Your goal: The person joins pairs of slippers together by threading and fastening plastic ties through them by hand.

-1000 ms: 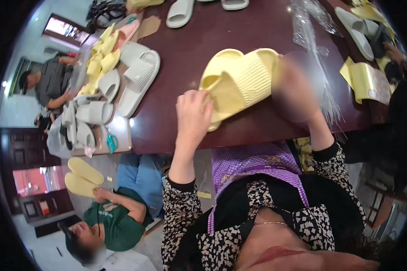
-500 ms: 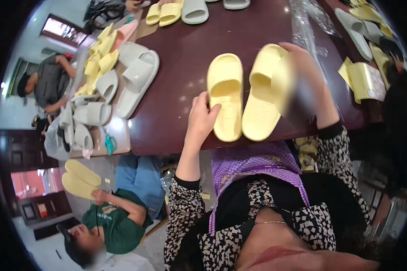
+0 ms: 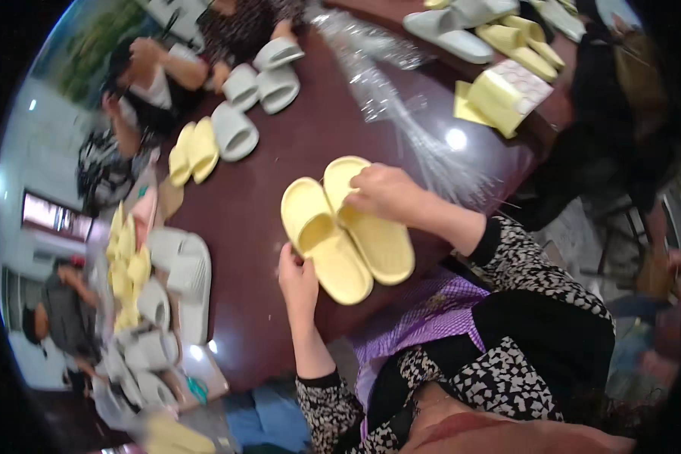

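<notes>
A pair of pale yellow slide slippers lies on the dark red table in front of me, side by side and toes pointing away. My left hand (image 3: 299, 281) is at the outer edge of the left slipper (image 3: 338, 271), its fingers and thumb bent against the side. Over the right slipper (image 3: 390, 253) reaches my right hand (image 3: 386, 191), fingers curled on its strap and hiding much of it. Whether anything small is under those fingers I cannot see.
Bundled clear plastic bags (image 3: 431, 147) lie beyond my right hand. A yellow box-like package (image 3: 499, 98) sits at the far right, near more slippers. Grey slippers (image 3: 185, 272) and teal scissors (image 3: 197, 390) are at left. People sit across the table.
My view has swung to the right. The yellow pair appears more tilted and closer together. My right hand has moved onto the right slipper's strap; my left stays at the left slipper's edge.
</notes>
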Demonstrator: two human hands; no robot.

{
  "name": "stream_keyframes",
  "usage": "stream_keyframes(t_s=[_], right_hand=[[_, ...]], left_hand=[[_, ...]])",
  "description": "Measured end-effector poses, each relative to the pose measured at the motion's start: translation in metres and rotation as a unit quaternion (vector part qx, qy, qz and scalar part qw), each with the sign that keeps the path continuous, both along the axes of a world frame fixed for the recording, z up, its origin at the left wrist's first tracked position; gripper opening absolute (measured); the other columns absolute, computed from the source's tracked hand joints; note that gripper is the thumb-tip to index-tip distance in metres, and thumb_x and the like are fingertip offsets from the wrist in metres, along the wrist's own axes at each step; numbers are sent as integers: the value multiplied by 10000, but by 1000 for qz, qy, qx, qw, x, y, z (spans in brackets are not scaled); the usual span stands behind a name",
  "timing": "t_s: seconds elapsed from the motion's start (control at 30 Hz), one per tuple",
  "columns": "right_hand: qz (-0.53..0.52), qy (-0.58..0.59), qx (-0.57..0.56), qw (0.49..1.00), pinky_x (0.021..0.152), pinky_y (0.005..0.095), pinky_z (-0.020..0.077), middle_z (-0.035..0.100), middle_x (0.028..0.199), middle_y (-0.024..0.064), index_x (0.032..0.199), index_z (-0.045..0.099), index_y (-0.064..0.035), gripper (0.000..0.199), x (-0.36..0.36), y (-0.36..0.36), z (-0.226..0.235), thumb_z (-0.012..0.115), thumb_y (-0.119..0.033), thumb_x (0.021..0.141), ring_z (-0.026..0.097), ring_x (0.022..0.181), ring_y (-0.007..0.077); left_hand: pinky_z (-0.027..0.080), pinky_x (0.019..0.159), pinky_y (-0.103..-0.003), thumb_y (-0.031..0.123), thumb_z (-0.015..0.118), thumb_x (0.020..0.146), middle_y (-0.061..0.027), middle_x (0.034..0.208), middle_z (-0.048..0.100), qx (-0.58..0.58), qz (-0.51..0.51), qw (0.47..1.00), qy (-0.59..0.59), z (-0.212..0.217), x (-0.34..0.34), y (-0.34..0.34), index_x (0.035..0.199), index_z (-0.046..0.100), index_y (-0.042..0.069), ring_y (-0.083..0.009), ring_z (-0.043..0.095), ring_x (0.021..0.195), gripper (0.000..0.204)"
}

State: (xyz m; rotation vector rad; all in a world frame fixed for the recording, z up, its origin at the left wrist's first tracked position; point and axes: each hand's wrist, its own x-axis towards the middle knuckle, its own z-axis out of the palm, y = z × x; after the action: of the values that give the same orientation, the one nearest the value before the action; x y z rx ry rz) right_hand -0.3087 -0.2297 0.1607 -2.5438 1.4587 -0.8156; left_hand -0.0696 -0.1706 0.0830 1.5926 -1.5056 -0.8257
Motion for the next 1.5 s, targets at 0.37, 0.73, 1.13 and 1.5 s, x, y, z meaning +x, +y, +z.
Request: stream_keyframes(t_s=[0.37, 0.73, 1.13, 1.5], right_hand=[[-4, 32, 220, 975, 677, 420, 485, 627, 747, 196, 748, 603, 30, 329, -5, 15, 1, 573, -292, 805, 626, 744, 329], [-88, 18, 136, 987, 621, 429, 491, 621, 694, 196, 700, 579, 16, 307, 0, -21, -22, 526, -265, 809, 625, 656, 340], [-71, -27, 120, 990, 633, 419, 492, 626, 711, 184, 727, 598, 3, 219, 7, -30, -29, 544, -207, 756, 629, 685, 329], [-76, 37, -30, 996, 605, 408, 485, 608, 707, 140, 760, 564, -62, 159, -100, -66, 43, 550, -220, 767, 610, 661, 315]], left_hand=[[469, 604, -301, 39, 513, 810, -92, 787, 595, 61, -40, 997, 2, 15, -21, -40, 1120, 508, -34, -167, 556, 627, 319], [445, 474, -189, 56, 513, 884, -69, 800, 610, 22, -15, 955, 295, 9, -4, -43, 1059, 560, -23, -89, 555, 589, 198], [457, 469, -193, 50, 513, 882, -91, 798, 618, 55, -17, 939, 338, -2, -3, -49, 1017, 567, -25, -107, 577, 602, 163], [474, 459, -211, 61, 510, 888, -96, 789, 623, 47, 12, 913, 404, -7, 13, -52, 1013, 568, -16, -126, 584, 588, 159]])
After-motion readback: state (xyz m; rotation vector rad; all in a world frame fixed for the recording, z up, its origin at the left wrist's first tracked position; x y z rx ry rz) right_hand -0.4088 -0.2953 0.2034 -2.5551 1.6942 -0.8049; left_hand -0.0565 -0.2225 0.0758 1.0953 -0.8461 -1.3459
